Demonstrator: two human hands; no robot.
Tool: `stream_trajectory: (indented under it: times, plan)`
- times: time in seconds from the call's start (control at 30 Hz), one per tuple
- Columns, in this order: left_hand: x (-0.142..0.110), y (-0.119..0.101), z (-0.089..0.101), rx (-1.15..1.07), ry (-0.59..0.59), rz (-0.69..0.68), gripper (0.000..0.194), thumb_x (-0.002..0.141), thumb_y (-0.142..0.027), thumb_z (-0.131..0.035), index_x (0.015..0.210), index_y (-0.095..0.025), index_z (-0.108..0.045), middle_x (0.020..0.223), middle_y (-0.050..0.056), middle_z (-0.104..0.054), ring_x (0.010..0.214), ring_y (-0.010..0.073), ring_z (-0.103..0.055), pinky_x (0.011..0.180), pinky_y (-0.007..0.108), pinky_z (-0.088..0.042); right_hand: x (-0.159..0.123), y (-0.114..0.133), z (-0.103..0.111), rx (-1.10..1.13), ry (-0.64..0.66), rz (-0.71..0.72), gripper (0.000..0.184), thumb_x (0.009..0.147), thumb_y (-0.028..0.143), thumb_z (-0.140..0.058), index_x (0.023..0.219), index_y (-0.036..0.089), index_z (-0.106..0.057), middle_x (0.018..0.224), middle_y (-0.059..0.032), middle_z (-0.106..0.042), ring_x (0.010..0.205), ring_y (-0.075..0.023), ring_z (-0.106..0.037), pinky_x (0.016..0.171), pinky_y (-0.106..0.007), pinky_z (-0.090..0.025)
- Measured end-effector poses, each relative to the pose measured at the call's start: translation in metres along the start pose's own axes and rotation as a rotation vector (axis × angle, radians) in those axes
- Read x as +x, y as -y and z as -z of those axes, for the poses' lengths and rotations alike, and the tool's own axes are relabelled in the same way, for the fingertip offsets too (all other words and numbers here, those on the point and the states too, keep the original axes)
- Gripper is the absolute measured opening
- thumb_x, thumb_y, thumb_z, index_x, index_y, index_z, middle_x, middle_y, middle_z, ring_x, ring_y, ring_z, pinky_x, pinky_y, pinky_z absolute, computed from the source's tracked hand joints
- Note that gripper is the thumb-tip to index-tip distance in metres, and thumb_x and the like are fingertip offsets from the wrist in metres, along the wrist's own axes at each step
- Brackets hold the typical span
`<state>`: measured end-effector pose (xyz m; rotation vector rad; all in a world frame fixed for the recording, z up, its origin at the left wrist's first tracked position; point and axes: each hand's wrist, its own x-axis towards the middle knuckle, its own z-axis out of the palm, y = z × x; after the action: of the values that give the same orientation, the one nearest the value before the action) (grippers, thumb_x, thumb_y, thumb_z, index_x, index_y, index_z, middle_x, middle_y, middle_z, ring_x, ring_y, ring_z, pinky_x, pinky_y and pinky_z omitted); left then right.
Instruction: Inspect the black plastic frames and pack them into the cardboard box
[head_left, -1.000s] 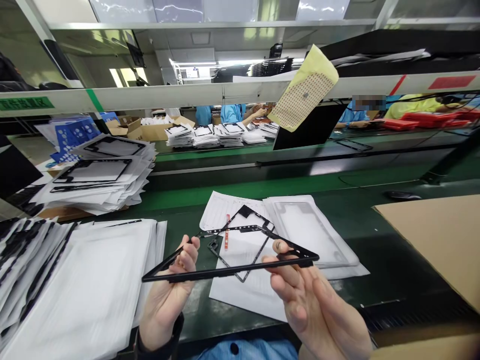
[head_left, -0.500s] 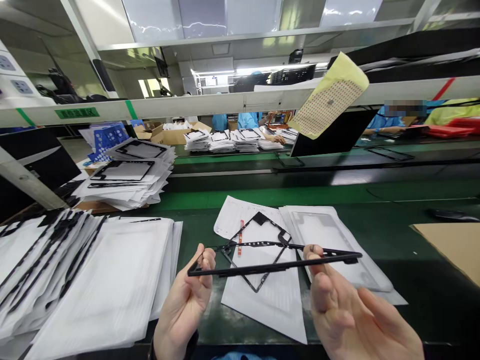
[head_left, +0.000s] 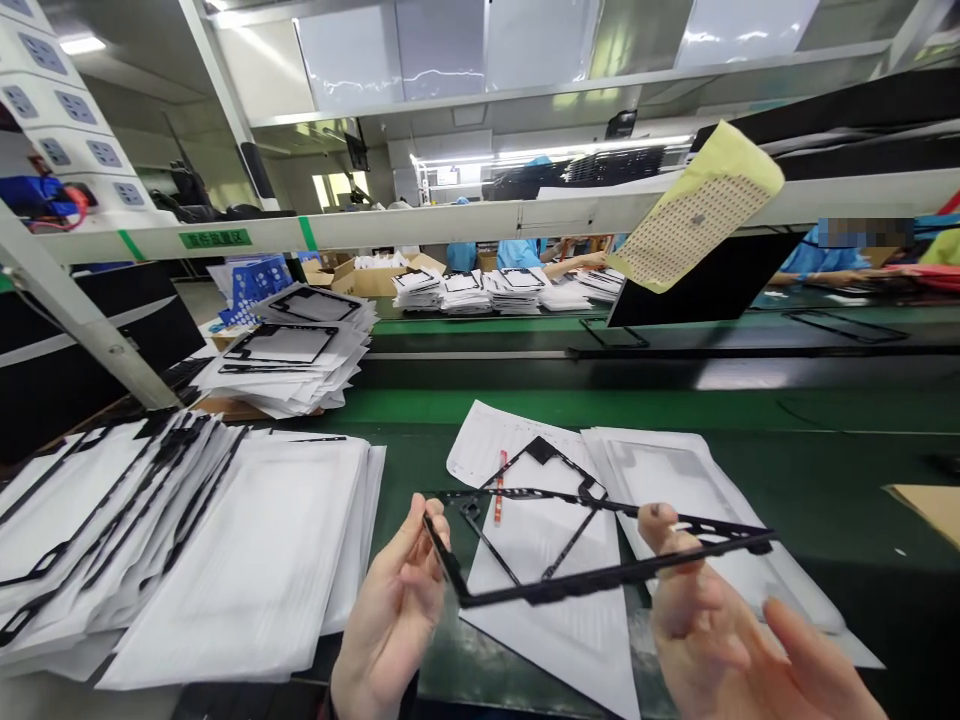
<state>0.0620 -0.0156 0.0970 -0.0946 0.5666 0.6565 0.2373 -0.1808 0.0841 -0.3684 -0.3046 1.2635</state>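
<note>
A thin black rectangular frame point(head_left: 570, 587) is held in the air, tilted, above the green bench. My left hand point(head_left: 401, 600) pinches its left short side between thumb and fingers. Near the right end, my right hand point(head_left: 720, 610) supports the frame with its fingers, the thumb spread away from it. Below lies a second black frame point(head_left: 540, 450), set diagonally on white sheets point(head_left: 577, 640). A red-and-white pen-like stick point(head_left: 500, 488) rests on the paper inside that second frame's outline. Right of it, a translucent white sleeve stack point(head_left: 675, 480) sits partly behind my right hand.
White sleeves point(head_left: 232, 560) and sleeves with black frames point(head_left: 97, 520) are piled at the left. Another frame stack point(head_left: 300, 345) stands behind them. A yellow perforated sheet point(head_left: 697, 215) hangs from the rail point(head_left: 465, 222). Cardboard point(head_left: 930, 510) lies at the right edge; co-workers sit across the bench.
The held frame has tipped, so its near edge sits lower at the left and more of its opening shows. Both hands still hold it. The whole view has shifted slightly.
</note>
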Motion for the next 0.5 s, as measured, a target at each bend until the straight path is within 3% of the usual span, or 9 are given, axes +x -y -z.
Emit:
stream_trajectory:
  times: [0.1, 0.17, 0.23, 0.33, 0.5]
  plan:
    - [-0.006, 0.01, -0.004, 0.232, -0.026, -0.335, 0.01, 0.093, -0.018, -0.062, 0.084, -0.015, -0.063, 0.06, -0.002, -0.066, 0.044, 0.0063, -0.064, 0.033, 0.005, -0.041, 0.016, -0.008, -0.008, 0.035, 0.03, 0.079, 0.049, 0.079, 0.022, -0.082, 0.124, 0.021, -0.063, 0.101, -0.0012, -0.076, 0.086, -0.004, -0.073, 0.083, -0.003, -0.055]
    - [-0.008, 0.017, -0.006, 0.388, 0.062, -0.567, 0.027, 0.068, -0.028, -0.088, 0.071, -0.017, -0.063, 0.059, -0.004, -0.068, 0.043, 0.0067, -0.062, 0.033, 0.006, -0.041, 0.027, -0.014, -0.012, 0.046, 0.019, 0.103, 0.039, 0.081, 0.022, -0.081, 0.117, 0.018, -0.065, 0.092, 0.0002, -0.076, 0.077, -0.0028, -0.072, 0.08, -0.002, -0.055]
    - [-0.01, 0.021, -0.006, 0.53, 0.172, -0.753, 0.042, 0.048, -0.038, -0.096, 0.06, -0.018, -0.061, 0.059, -0.002, -0.071, 0.043, 0.0089, -0.063, 0.035, 0.009, -0.045, 0.034, -0.017, -0.013, 0.062, 0.027, 0.08, 0.025, 0.084, 0.022, -0.078, 0.105, 0.018, -0.067, 0.084, 0.0025, -0.074, 0.07, -0.0014, -0.07, 0.074, 0.0, -0.055]
    - [-0.013, 0.025, -0.008, 0.686, 0.239, -0.941, 0.039, 0.049, -0.046, -0.094, 0.054, -0.021, -0.065, 0.058, -0.001, -0.073, 0.044, 0.0135, -0.065, 0.034, 0.015, -0.046, 0.037, -0.019, -0.012, 0.092, 0.058, 0.057, 0.016, 0.088, 0.025, -0.075, 0.096, 0.02, -0.063, 0.076, 0.0072, -0.071, 0.062, 0.0023, -0.065, 0.065, 0.005, -0.051]
    - [-0.018, 0.028, -0.008, 0.748, 0.158, -1.087, 0.036, 0.061, -0.055, -0.085, 0.059, -0.021, -0.073, 0.062, 0.005, -0.075, 0.043, 0.0185, -0.067, 0.027, 0.019, -0.041, 0.034, -0.02, -0.01, 0.134, 0.06, 0.1, 0.014, 0.089, 0.021, -0.073, 0.093, 0.023, -0.059, 0.076, 0.0125, -0.071, 0.064, 0.006, -0.065, 0.067, 0.01, -0.045]
